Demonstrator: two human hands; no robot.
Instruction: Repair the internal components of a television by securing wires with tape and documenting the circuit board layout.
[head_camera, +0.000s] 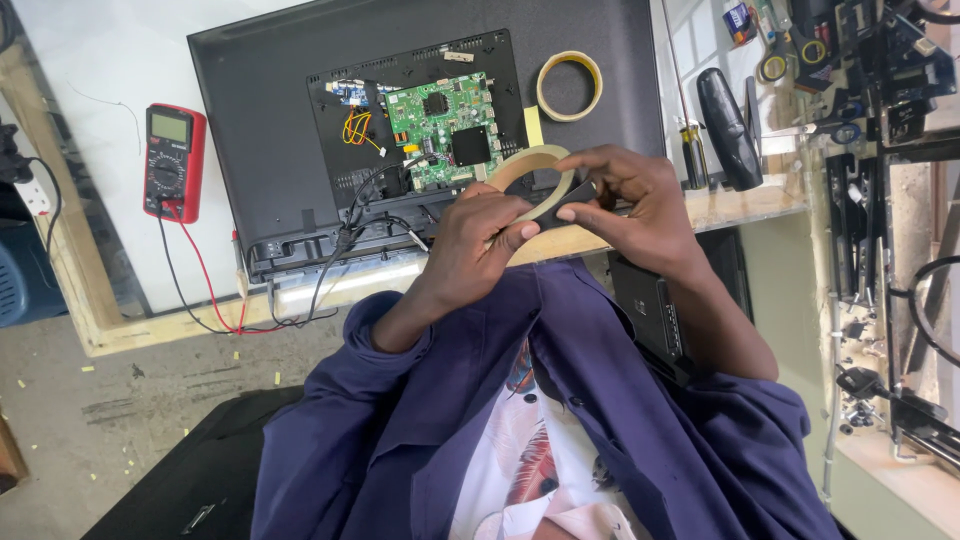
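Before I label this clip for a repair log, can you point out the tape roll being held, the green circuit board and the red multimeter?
Held tape roll (530, 160), head view: tan upper band.
Green circuit board (445, 128), head view: board middle.
Red multimeter (173, 160), head view: dial.

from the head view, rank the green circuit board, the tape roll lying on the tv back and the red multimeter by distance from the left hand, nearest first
1. Green circuit board, just above the left hand.
2. Tan tape roll lying on the TV back, farther up and to the right.
3. Red multimeter, far off to the left on the white tabletop.
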